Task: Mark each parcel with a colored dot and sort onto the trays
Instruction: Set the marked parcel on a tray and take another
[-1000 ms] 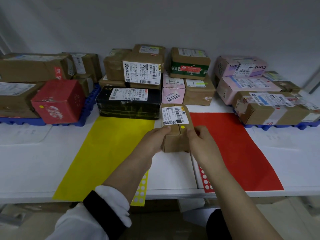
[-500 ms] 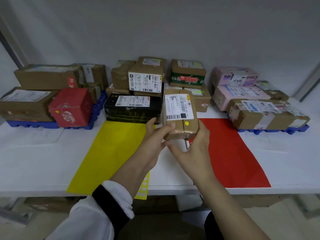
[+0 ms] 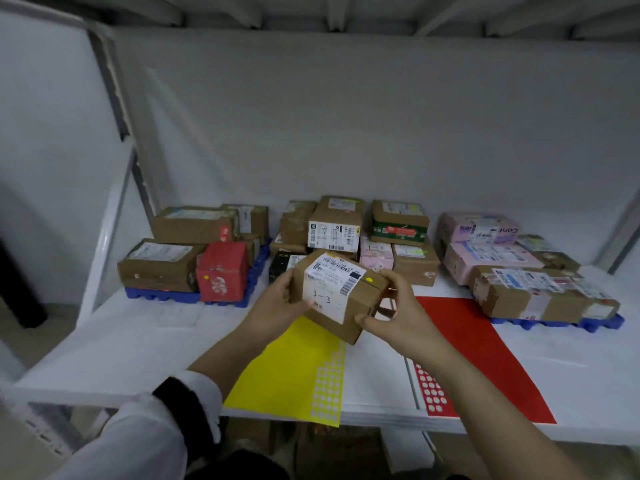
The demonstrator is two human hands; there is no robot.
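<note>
Cardboard-brown and taped, a small rectangular parcel point(image 3: 346, 323) is held tilted above the white table point(image 3: 121, 341), clear of its surface, by a person's two bare hands. The left hand point(image 3: 277, 306) curls round the end at 9 o'clock. The right hand point(image 3: 398, 313) clasps the end at 3 o'clock, its thumb under the near corner. A white shipping label point(image 3: 329, 282), handwritten "3-3", wraps the parcel's top and near face, and a small yellow dot sticker point(image 3: 369, 279) sits on the top just at 3 o'clock of that label.

At 6 o'clock below the parcel lies a yellow paper sheet point(image 3: 277, 368), with a yellow sticker strip point(image 3: 329, 386) of punched-out dots along its right edge. At 4 o'clock lie a red paper sheet point(image 3: 485, 358) and a red sticker strip point(image 3: 431, 393).

At 10 o'clock a left blue plastic tray point(image 3: 162, 295) bears brown boxes and a red carton point(image 3: 221, 271) marked with a yellow dot. At 3 o'clock a right blue plastic tray point(image 3: 602, 322) carries pink and brown boxes. At 12 o'clock a stack of parcels point(image 3: 332, 230) stands by the white back wall
</note>
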